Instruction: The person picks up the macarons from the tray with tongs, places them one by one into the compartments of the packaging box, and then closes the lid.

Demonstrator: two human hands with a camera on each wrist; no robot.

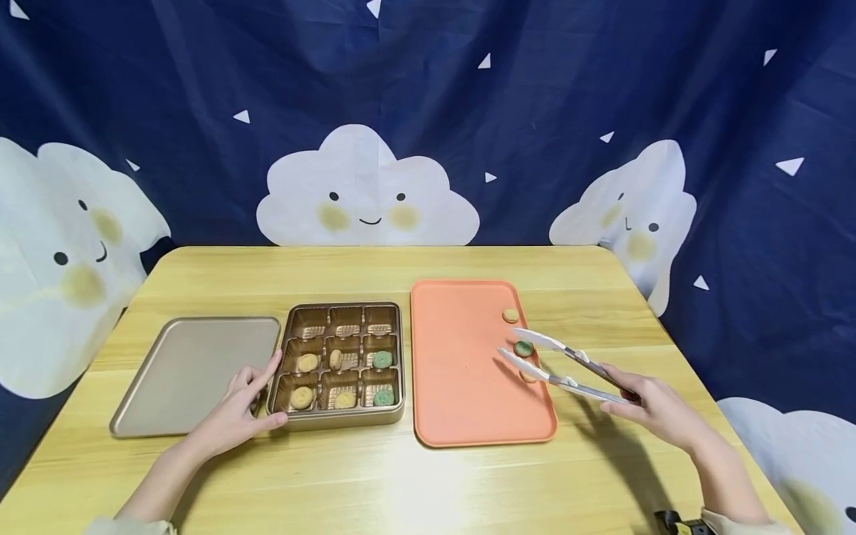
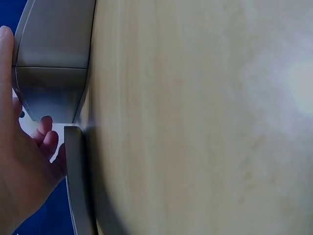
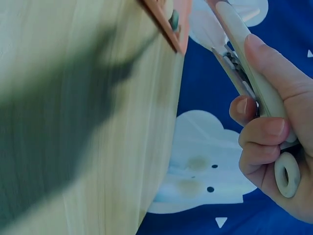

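Observation:
My right hand grips a pair of metal tongs, whose arms are spread apart over the orange tray. Between the arms, a green cookie shows near the tray's right edge. A tan cookie lies behind it, and another tan cookie is partly hidden by the tongs. My left hand rests against the left side of a brown box, thumb at the front corner and index finger along the edge. Tan and green cookies sit in the box's middle and front compartments.
A flat gold-brown lid lies left of the box, partly under my left forearm and hand. Everything stands on a wooden table. Behind hangs a dark blue curtain printed with clouds.

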